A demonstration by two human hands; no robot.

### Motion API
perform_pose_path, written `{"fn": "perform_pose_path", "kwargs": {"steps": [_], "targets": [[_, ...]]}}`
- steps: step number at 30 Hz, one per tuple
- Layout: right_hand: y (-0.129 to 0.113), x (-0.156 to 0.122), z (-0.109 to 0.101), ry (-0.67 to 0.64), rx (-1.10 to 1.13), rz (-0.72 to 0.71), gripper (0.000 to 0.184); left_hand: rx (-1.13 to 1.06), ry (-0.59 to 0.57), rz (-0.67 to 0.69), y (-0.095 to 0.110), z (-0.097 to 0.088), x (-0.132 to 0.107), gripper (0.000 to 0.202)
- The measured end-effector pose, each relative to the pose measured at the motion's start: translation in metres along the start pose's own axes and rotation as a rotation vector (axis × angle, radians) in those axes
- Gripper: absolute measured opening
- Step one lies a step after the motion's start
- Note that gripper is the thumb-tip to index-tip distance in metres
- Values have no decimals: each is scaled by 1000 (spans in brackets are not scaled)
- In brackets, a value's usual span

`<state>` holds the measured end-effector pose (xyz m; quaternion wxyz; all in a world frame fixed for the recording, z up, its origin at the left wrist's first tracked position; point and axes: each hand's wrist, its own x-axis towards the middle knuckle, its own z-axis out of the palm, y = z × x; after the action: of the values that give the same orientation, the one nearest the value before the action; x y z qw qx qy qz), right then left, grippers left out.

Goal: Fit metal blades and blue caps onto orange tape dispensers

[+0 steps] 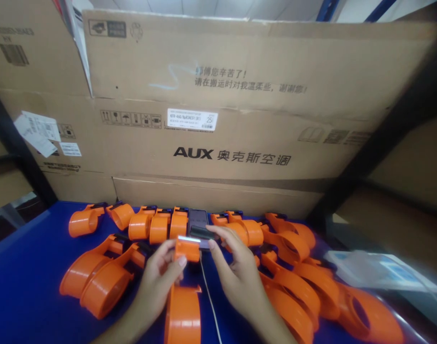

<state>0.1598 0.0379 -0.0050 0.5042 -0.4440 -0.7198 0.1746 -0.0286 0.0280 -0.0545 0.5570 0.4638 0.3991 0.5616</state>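
Note:
My left hand [161,272] grips an orange tape dispenser [184,315] by its head, thumb across the front. A serrated metal blade strip shows along the top edge of that head, and the round orange hub hangs below. Close on the right, my right hand [238,260] pinches a small black plastic piece [202,232] between thumb and fingers, just above the blade. Whether the black piece touches the dispenser, I cannot tell. A phone [198,216] lies behind it, partly covered.
Several orange tape dispensers with dark ends stand left [109,286] and right [286,282] on the blue table surface [21,277]. A white cable [210,298] runs toward me. A large cardboard box [236,114] walls the back. Plastic-wrapped packs [372,270] lie right.

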Motion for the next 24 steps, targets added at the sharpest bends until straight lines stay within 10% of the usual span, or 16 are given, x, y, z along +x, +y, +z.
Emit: {"fn": "perform_pose_path", "kwargs": {"steps": [24], "targets": [[-3,-4,10,-138,10,-32,25,-20,-13,-39,-4,-1,1,46]]}}
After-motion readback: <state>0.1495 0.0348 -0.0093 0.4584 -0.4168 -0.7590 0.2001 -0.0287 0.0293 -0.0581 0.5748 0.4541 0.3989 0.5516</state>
